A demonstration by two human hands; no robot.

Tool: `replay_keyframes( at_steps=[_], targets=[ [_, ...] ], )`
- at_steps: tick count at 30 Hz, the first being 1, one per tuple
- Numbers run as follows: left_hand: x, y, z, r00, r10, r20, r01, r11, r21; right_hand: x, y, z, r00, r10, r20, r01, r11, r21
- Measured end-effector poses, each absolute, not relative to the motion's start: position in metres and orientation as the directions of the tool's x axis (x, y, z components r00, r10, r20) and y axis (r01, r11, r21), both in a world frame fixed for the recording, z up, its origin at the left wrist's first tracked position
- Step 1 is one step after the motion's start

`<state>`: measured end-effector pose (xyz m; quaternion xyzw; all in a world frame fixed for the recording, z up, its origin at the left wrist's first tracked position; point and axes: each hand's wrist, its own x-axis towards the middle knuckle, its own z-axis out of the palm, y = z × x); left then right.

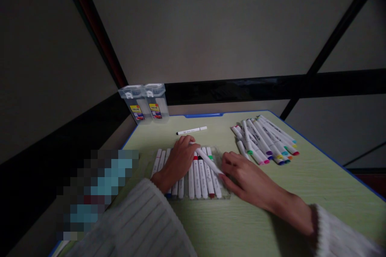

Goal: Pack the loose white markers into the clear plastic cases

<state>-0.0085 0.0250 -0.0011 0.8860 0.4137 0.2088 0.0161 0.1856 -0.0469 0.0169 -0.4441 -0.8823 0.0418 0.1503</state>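
Head view: left hand (180, 158) above the clear tray (225, 193), thumb and fingers closed on the upper end of a white marker (209, 161). This marker lies aslant, over the right part of the row of markers (197, 178) set side by side in the tray; its lower end points toward the right hand (245, 174). Right hand: fingers curled, thumb tip at that lower end; cannot tell whether it pinches or merely touches. Some of the row is hidden by the left hand; red, black and green bands visible at the far ends.

Lone marker (192, 130), dark-tipped at left, lies beyond the tray. Pile of markers (261, 138), mixed end colours, at right on the worktop (322, 180), beyond the right hand. Two lidded clear boxes (157, 106), yellow labels, stand upright side by side at the far left corner.
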Motion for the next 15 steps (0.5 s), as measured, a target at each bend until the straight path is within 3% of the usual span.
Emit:
replay_keyframes(
  at_steps=[8,15],
  targets=[
    [-0.0063,0.0253,-0.0038,0.610,0.731,0.307,0.620,-0.681,0.390,0.1858,-0.0482,0.0164,-0.658,0.726,0.202,0.691,0.688,-0.220],
    [-0.0012,0.0207,0.0005,0.690,0.651,0.314,0.520,-0.749,0.410,0.1839,-0.0513,0.0166,-0.737,0.645,0.200,0.601,0.762,-0.242]
  ],
)
